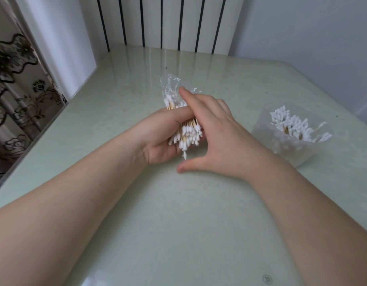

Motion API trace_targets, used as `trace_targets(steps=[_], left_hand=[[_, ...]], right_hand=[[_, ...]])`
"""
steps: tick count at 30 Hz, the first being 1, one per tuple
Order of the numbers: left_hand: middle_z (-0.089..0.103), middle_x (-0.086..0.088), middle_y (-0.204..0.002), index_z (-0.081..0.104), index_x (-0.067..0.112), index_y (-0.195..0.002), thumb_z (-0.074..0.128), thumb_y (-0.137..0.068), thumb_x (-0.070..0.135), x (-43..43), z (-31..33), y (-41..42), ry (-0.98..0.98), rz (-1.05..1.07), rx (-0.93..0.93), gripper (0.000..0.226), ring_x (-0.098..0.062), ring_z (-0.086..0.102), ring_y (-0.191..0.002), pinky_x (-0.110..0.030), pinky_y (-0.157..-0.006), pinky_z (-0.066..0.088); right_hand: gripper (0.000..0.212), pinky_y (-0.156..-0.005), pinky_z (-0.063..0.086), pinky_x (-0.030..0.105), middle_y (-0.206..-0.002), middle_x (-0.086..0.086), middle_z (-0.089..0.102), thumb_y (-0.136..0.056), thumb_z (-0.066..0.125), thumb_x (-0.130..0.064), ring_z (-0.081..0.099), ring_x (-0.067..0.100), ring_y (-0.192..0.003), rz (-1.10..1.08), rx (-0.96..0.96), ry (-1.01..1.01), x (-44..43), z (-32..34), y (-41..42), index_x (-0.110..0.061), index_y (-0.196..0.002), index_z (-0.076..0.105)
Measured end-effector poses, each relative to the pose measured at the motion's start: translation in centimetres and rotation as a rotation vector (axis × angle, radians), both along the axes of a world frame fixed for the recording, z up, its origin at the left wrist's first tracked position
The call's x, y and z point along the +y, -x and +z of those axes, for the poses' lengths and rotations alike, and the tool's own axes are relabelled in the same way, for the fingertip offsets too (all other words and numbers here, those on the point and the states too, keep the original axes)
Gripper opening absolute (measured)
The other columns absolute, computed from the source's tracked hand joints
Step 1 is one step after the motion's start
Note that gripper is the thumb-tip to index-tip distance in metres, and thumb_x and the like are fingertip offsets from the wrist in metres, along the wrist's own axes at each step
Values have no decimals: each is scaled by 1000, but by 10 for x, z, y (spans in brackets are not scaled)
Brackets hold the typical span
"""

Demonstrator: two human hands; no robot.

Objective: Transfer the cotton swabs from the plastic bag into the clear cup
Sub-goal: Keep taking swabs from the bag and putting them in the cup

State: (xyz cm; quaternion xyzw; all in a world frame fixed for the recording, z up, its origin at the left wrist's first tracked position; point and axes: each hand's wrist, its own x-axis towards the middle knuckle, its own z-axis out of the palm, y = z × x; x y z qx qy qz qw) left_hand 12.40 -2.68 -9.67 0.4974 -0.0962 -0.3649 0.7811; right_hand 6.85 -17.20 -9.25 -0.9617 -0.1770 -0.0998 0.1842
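Well, my L hand (157, 141) gripped the cotton swabs (186, 135), half out of the plastic bag (170, 85), left of the clear cup (281, 145). R hand (215, 137) lay flat on them. One poked out loose & could've dropped.

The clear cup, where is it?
In the head view, the clear plastic cup stands on the pale green table at the right, beside the right hand, with white cotton swabs inside.

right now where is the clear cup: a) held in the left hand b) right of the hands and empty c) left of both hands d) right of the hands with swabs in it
d: the cup stands right of the right hand, white swabs poking out
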Motion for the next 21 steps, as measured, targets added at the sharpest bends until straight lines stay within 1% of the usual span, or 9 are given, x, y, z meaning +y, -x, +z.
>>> trace_targets(steps=[2, 4, 8, 10, 12, 14, 16, 18, 21], left_hand=[[61, -21, -121, 60, 6, -124, 61, -93, 23, 0, 0, 0, 5, -10, 16, 36, -31, 63, -113, -37, -90, 58], [60, -21, -114, 59, 6, -119, 60, -95, 20, -2, 1, 2, -4, -1, -18, 27, -31, 63, -105, -32, -81, 60], [61, -22, -106, 62, 7, -103, 61, -96, 13, -4, 2, 5, -40, 33, -115, 9, -31, 63, -100, -30, -75, 58], [63, -19, -96, 63, 6, -98, 62, -95, 12, -4, 2, 6, -33, 26, -145, 6, -29, 64, -91, -30, -72, 58], [62, -19, -91, 63, 4, -102, 62, -95, 8, -4, 1, 7, -32, 13, -157, 8, -29, 63, -88, -30, -70, 59], [64, -20, -92, 61, 2, -106, 62, -96, 5, -4, -1, 7, -45, -9, -188, 10, -29, 64, -88, -31, -69, 59], [67, -14, -85, 62, 3, -100, 61, -97, 4, -4, 0, 8, -50, -23, -230, 3, -24, 67, -81, -29, -67, 60], [70, -11, -83, 64, 6, -95, 60, -97, 3, -5, 0, 8, -43, -21, -236, 5, -21, 69, -79, -29, -69, 60], [72, -8, -82, 65, 9, -95, 62, -95, 5, -4, 2, 9, -29, -46, -203, 5, -19, 72, -77, -28, -67, 61]], right_hand=[[124, -110, 40, 33, -148, -16, 31, -59, 86, -60, 26, 6, -137, 2, -52, -22, -1, -3, -3, -35, -158, 16], [110, -106, 42, 32, -140, -16, 42, -61, 84, -59, 35, 8, -131, -8, -120, -68, -4, -4, -6, -31, -154, 32], [93, -93, 38, 19, -105, -31, 43, -60, 89, -48, 44, 4, -106, -30, -230, -182, -6, -6, -9, -25, -141, 52], [103, -92, 37, 11, -114, -27, 43, -57, 90, -52, 43, 0, -106, -25, -160, -208, -6, -4, -7, -29, -146, 45], [117, -92, 33, 1, -134, -22, 41, -54, 90, -57, 39, -2, -124, -3, -33, -214, -8, -2, -4, -32, -153, 32], [119, -93, 28, -5, -138, -23, 38, -54, 91, -55, 34, 0, -134, 6, 2, -229, -8, -1, -3, -32, -154, 31], [108, -100, 36, 5, -129, -22, 45, -55, 93, -49, 44, 4, -130, 4, -59, -275, -7, -2, -4, -29, -148, 43], [97, -100, 49, 29, -124, -20, 53, -54, 95, -44, 54, 8, -122, -3, -81, -359, -5, -4, -5, -28, -140, 52], [101, -98, 52, 38, -129, -18, 53, -55, 95, -43, 54, 7, -124, -9, -43, -381, -5, -3, -5, -34, -142, 45]])
